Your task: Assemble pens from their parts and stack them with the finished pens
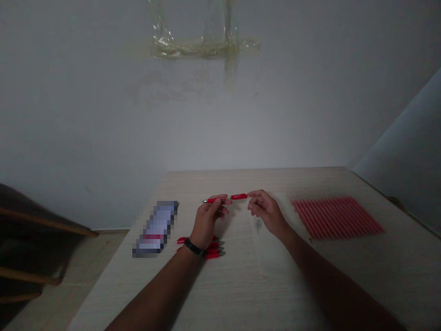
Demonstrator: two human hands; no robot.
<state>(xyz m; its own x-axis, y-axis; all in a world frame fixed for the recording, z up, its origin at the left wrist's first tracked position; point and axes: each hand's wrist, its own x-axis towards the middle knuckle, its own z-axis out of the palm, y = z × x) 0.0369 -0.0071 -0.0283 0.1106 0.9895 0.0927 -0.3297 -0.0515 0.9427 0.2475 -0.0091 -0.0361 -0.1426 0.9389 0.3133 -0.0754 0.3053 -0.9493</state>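
Note:
My left hand (208,218), with a black band on its wrist, is closed around a red pen (239,196). The pen lies almost level, its silver tip pointing left and its red end reaching right, past my fingers. Part of its middle is hidden by the fingers, so I cannot tell whether it is one joined piece. At the right end, my right hand (264,209) has its index fingertip at or touching the pen. The thumb and other fingers are loosely bent and apart, gripping nothing visible. Below my left wrist lie several red pens (214,254), partly covered by it.
Many thin red sticks (337,218) lie side by side on the right of the wooden table (234,294). Beneath my right hand is a pale, see-through sheet or bag (272,253). A blurred-out phone-like object (156,227) rests on the left. A wall (292,115) stands behind.

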